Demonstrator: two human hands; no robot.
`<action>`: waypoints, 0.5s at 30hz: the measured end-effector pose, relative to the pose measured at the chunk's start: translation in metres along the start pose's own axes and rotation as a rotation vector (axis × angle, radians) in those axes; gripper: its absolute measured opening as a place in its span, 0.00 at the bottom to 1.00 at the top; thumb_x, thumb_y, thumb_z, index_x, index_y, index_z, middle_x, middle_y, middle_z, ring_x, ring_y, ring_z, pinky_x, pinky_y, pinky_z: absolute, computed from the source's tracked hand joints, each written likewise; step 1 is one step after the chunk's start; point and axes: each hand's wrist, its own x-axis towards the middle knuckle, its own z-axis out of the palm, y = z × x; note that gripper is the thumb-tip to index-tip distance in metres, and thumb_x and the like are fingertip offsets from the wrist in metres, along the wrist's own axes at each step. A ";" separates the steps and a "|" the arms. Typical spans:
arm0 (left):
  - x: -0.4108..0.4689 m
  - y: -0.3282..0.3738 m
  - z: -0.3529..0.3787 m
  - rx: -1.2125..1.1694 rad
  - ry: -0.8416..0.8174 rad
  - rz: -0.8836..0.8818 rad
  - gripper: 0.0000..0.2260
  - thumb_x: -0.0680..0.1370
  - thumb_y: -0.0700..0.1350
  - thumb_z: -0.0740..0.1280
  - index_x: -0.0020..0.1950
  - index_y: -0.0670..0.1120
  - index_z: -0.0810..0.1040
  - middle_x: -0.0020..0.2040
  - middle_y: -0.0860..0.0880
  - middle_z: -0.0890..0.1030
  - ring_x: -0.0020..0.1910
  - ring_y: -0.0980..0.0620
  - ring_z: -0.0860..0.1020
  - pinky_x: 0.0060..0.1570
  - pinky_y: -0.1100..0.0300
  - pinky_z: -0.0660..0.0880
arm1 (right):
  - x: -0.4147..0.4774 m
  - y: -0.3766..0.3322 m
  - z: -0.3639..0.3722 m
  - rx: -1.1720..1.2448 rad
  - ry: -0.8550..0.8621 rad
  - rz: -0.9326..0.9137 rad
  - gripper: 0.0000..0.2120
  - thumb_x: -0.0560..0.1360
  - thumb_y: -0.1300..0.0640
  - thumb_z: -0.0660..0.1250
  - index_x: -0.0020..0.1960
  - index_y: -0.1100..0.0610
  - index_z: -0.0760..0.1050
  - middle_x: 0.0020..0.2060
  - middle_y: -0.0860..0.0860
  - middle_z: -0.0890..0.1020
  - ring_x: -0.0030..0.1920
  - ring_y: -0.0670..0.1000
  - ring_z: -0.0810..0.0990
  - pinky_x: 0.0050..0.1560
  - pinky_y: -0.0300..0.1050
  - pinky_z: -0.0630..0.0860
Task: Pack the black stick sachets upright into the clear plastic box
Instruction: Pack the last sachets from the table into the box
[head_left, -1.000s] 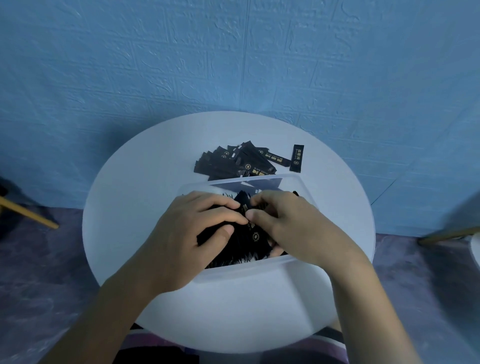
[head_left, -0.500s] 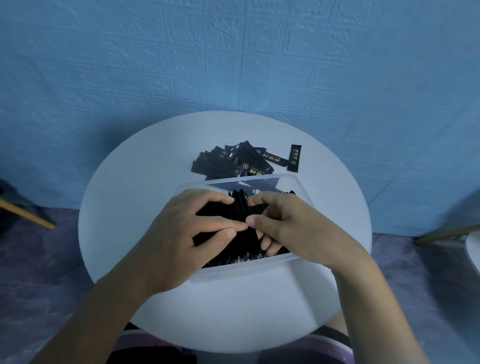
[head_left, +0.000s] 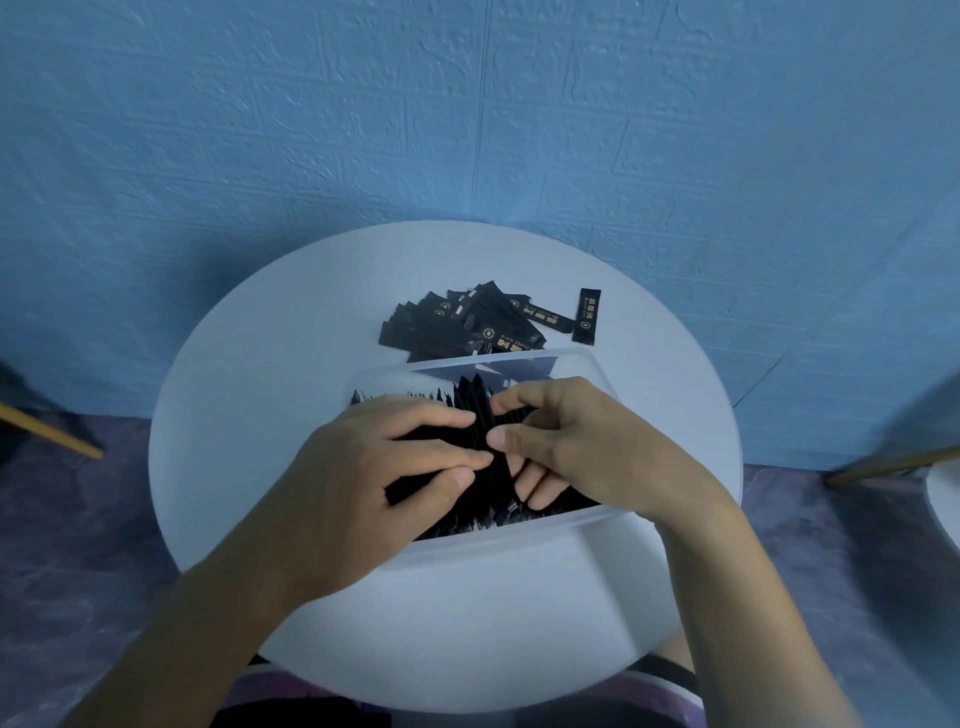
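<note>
A clear plastic box (head_left: 498, 540) stands on the round white table (head_left: 270, 395). It is packed with black stick sachets (head_left: 483, 421) standing on end. My left hand (head_left: 374, 493) lies over the left half of the box, fingers and thumb curled round a bunch of sachets. My right hand (head_left: 576, 447) is over the right half; its thumb and forefinger pinch the same upright bunch from the right, the other fingers dipping among the sachets. A loose pile of sachets (head_left: 462, 327) lies flat behind the box, with one single sachet (head_left: 587, 315) to its right.
A textured blue wall (head_left: 467, 130) rises right behind the table. Wooden legs show at the left edge (head_left: 52, 436) and at the right (head_left: 888, 462). A second white rim (head_left: 948, 499) peeks in at far right. The floor is purple-grey carpet.
The bunch between my hands has been stood more upright, its tips now poking above my fingers. My right fingers have spread and dipped deeper into the box. The view shifted slightly.
</note>
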 end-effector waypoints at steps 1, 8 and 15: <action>0.001 0.000 0.000 -0.003 0.000 -0.006 0.12 0.80 0.55 0.63 0.56 0.59 0.86 0.62 0.63 0.80 0.62 0.62 0.76 0.62 0.61 0.73 | 0.000 0.001 0.000 0.001 -0.006 0.001 0.14 0.81 0.58 0.68 0.65 0.58 0.74 0.33 0.53 0.79 0.32 0.50 0.82 0.35 0.43 0.81; 0.007 0.004 -0.001 -0.004 -0.092 -0.026 0.17 0.80 0.61 0.60 0.66 0.64 0.79 0.69 0.63 0.74 0.68 0.59 0.71 0.67 0.57 0.67 | 0.002 0.003 -0.004 -0.027 -0.046 -0.025 0.08 0.83 0.60 0.63 0.59 0.60 0.77 0.34 0.54 0.81 0.33 0.49 0.83 0.37 0.41 0.80; 0.006 0.003 0.002 0.083 -0.147 -0.036 0.18 0.80 0.65 0.57 0.65 0.65 0.78 0.74 0.64 0.69 0.67 0.56 0.70 0.64 0.54 0.66 | 0.008 0.003 -0.014 0.002 -0.081 -0.057 0.12 0.85 0.59 0.59 0.57 0.64 0.79 0.37 0.56 0.84 0.35 0.51 0.84 0.37 0.42 0.81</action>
